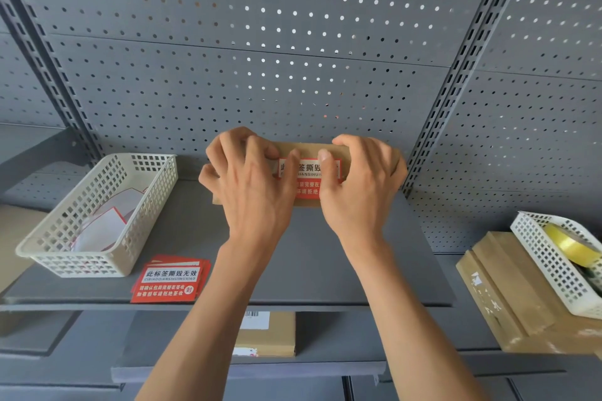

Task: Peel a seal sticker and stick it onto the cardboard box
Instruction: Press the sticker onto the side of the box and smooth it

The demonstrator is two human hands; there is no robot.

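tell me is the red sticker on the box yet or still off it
On. The red sticker lies flat on the cardboard box, with the left hand and right hand thumbs pressing on it.

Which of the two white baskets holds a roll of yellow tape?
The right basket, resting on cardboard boxes; the left basket holds only white papers.

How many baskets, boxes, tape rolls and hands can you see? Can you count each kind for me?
Baskets: 2, one on the left and one on the right
Boxes: 3, one held, one on the lower shelf, one under the right basket
Tape rolls: 1
Hands: 2, left hand and right hand
Total: 8
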